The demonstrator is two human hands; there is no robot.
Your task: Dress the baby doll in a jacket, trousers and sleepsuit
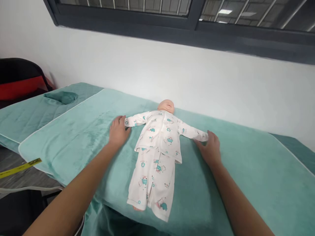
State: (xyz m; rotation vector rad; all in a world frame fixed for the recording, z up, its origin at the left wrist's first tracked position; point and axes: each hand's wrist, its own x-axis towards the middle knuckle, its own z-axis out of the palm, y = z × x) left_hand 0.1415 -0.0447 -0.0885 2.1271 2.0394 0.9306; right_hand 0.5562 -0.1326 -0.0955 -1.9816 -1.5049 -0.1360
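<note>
A baby doll (167, 105) lies on its back on a green velvety bed cover, head toward the wall. It wears a white printed pajama top (159, 131) and matching white pajama pants (152, 180). Both sleeves are stretched out to the sides. At the cuff of the sleeve on the left, my left hand (118, 132) has its fingers closed round the end. My right hand (210, 147) pinches the cuff of the other sleeve between thumb and fingers. The doll's hands are hidden, and a bit of one foot shows below a pant leg.
The green bed cover (246, 170) spreads over a bed along a white wall (147, 68), under a dark-framed window (192, 19). A face hole (61, 97) is at the bed's left end. A black and red chair (22, 78), a yellow strip (21, 167) and a white cable (29, 189) are at left.
</note>
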